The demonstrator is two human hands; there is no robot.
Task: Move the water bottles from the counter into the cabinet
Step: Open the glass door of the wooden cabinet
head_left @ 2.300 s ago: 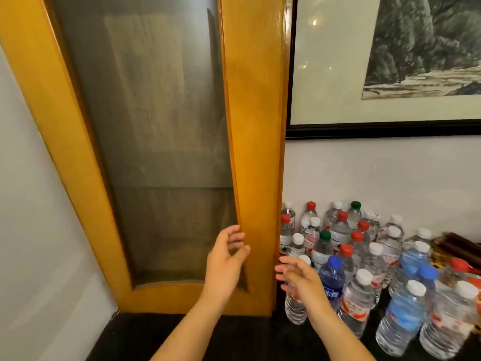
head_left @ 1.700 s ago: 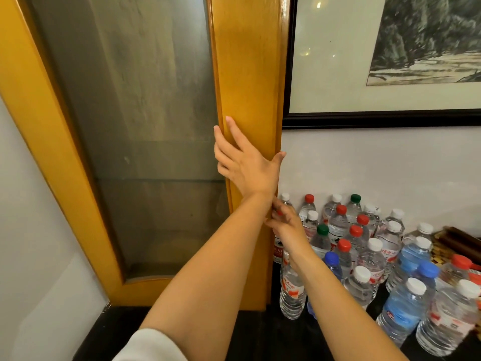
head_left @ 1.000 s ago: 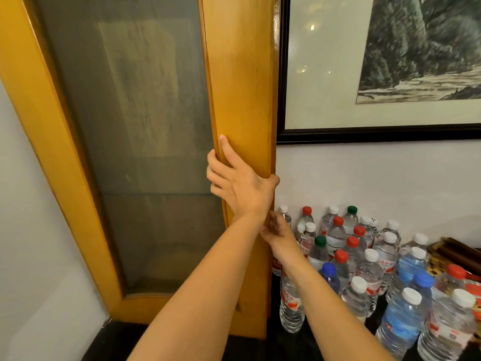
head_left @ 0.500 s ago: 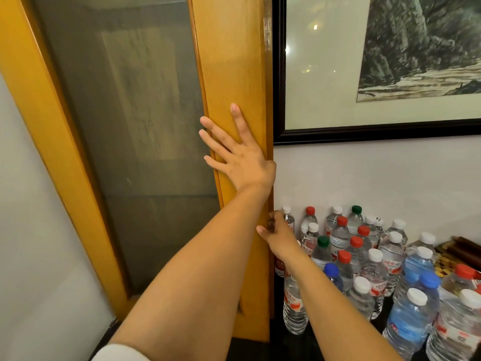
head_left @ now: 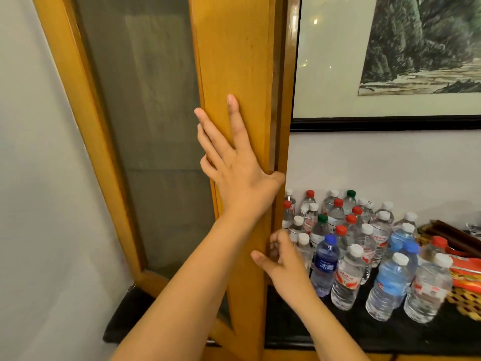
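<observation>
Your left hand (head_left: 240, 175) lies flat on the right-hand wooden frame of the cabinet door (head_left: 234, 74), fingers straight and spread, with the thumb hooked over the door's right edge. It is released, grasping nothing, only pressing against the wood. Your right hand (head_left: 282, 264) sits lower, at the same edge of the door, with its fingers loosely curled toward the narrow gap between the door and the cabinet side; you cannot tell from here whether the fingertips actually catch the edge, and nothing is held in it.

The door has a dark, cloudy glass panel (head_left: 151, 126) set in yellow-brown wood, and what lies behind it is too dim to make out.

The water bottles (head_left: 346, 246) all stand upright on the dark bench (head_left: 390, 332), packed closely together just to the right of the cabinet and below the framed picture (head_left: 390, 61) on the white wall. Most are clear with white caps, several have red caps and two have green. A dark blue bottle (head_left: 325, 264) with a blue cap stands near the front of the group, just beside your right hand, and two pale blue ones with blue and white caps stand further right. None of the bottles is touched by either hand.

At the far right edge of the bench lie an orange packet (head_left: 468, 272) and some dark brown sticks (head_left: 453, 233) on a woven yellow mat (head_left: 466, 300).
</observation>
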